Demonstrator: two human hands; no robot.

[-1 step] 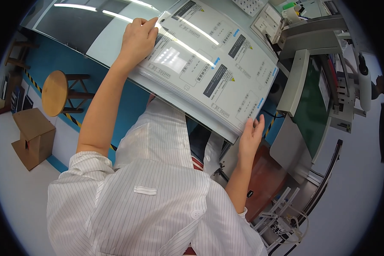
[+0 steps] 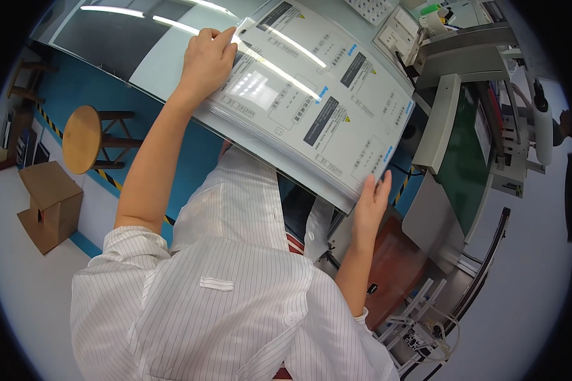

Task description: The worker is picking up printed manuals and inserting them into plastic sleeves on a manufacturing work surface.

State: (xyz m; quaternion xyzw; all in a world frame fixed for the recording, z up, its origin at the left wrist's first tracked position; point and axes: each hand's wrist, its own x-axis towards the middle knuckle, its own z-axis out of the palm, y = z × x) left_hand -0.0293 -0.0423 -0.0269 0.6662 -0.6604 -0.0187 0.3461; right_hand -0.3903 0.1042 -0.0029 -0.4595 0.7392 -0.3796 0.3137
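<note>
White sheets [image 2: 286, 114], probably slippery, heavy stacked; hold opposite edges. Left hand [image 2: 208, 62] curls at left edge, grip unclear; right hand [image 2: 371, 206] loosely open at near corner.

Two hands [image 2: 208, 62] [image 2: 370, 206], one stack of printed sheets [image 2: 299, 95], one cardboard box [image 2: 60, 200], one fully visible stool [image 2: 82, 140]

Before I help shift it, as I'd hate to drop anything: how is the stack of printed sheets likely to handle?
The stack of printed sheets is probably slippery, as its glossy top shows bright reflections. The layered edges suggest it may be heavy and could slide apart if tilted.
</note>
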